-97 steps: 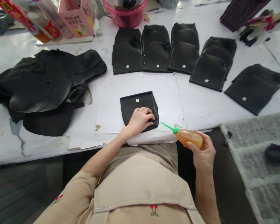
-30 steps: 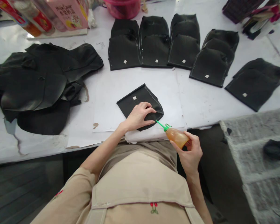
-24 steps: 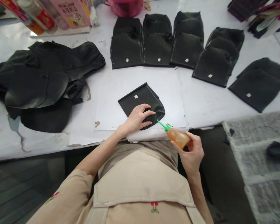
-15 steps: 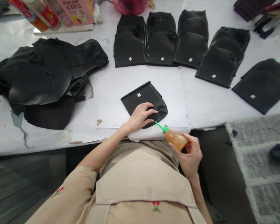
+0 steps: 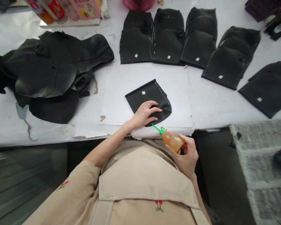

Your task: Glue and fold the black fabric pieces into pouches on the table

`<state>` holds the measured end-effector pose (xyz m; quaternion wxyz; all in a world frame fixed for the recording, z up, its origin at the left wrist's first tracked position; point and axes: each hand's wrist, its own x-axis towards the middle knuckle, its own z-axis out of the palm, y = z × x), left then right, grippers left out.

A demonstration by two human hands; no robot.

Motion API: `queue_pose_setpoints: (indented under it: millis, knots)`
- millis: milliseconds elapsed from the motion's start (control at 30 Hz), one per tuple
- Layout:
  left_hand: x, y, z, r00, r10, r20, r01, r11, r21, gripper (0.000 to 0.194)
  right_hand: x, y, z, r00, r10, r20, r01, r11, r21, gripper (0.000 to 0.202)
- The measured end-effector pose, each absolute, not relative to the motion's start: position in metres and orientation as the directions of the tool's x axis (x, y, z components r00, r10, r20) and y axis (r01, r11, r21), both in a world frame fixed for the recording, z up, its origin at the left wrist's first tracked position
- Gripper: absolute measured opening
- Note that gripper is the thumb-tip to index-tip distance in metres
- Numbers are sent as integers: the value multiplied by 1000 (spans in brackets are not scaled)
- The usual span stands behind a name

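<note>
A black leather-like piece [image 5: 148, 93] with one rounded end and a small white sticker lies at a slant on white paper before me. My left hand [image 5: 146, 114] rests on it, fingers spread out flat. In my right hand [image 5: 188, 154] is a glue bottle [image 5: 172, 140] of clear plastic, holding amber liquid, with a green nozzle. The nozzle's tip is at the near edge of the piece, just below my left thumb; whether it touches, I cannot tell.
Overlapping black pieces [image 5: 135, 45] stand in groups along the table's back and right. A heap of black pieces [image 5: 44, 75] lies left. Bottles [image 5: 57, 11] and a pink carton [image 5: 87, 7] stand behind it. Pale fabric [image 5: 259, 150] is at lower right.
The nozzle tip has slid left along the piece's near edge as my right hand moved left. My left hand stays on the piece. The whole view has shifted slightly.
</note>
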<state>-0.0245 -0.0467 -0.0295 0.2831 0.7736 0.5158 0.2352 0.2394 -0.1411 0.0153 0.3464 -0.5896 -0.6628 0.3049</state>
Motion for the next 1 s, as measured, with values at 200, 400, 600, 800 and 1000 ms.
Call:
queue_pose_setpoints:
  millis: [200,400,600,800,1000]
  knots:
    - [-47,-55,-15,412,905,108,534,-335,776,34,240,-142,14,-49,996,73,573,88,-815,58]
    - [-59,-66,-16,393,916,82,586,-319,745,27,237,-142,13,-77,993,86,554,114,-825,59]
    - [-54,-66,-25,366,927,83,601,-303,740,23,231,-142,11,-131,985,115,522,168,-836,56]
    - [-55,-68,-25,367,924,106,589,-319,743,22,223,-142,6,-88,990,106,523,137,-841,58]
    - [-56,-68,-25,368,926,83,594,-302,746,23,219,-138,6,-59,995,82,511,101,-854,58]
